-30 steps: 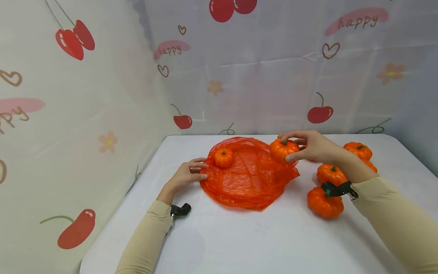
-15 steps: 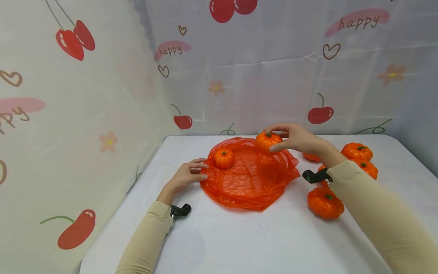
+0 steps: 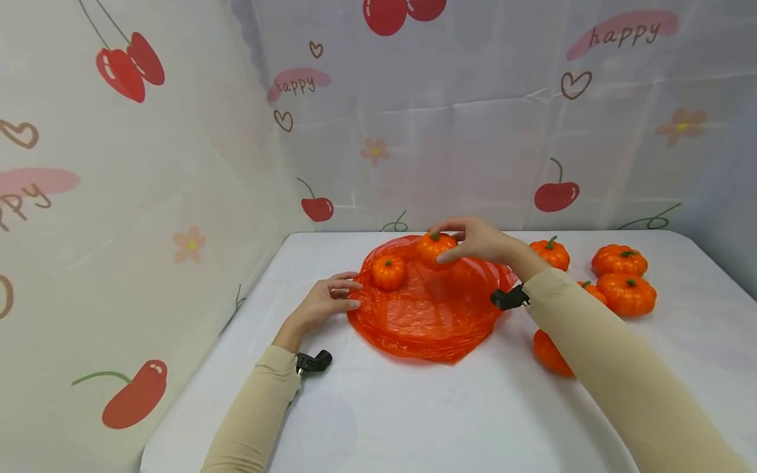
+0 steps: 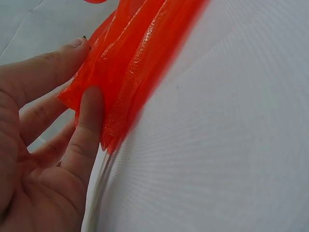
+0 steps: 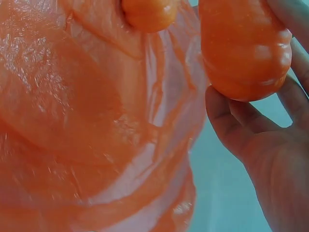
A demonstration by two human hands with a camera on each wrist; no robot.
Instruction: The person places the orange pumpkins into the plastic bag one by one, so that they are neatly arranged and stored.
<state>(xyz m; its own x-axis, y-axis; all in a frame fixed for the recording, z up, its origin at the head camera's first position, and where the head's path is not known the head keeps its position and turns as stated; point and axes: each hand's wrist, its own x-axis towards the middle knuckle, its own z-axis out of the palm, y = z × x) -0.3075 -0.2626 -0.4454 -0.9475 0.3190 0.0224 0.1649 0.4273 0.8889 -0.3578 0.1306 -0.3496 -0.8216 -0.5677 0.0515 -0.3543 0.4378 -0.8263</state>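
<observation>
The right hand (image 3: 473,243) grips 1 pumpkin (image 3: 434,247) over the far part of the bag (image 3: 414,322), right of a 2nd pumpkin (image 3: 389,272); the left hand (image 3: 322,303), nearer that one, holds the bag's left edge.

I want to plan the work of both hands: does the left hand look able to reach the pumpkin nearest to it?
Probably yes: the nearest pumpkin lies close beside the left hand, and no other pumpkin stands between them. It may first need to release the edge of the orange-red bag.
</observation>
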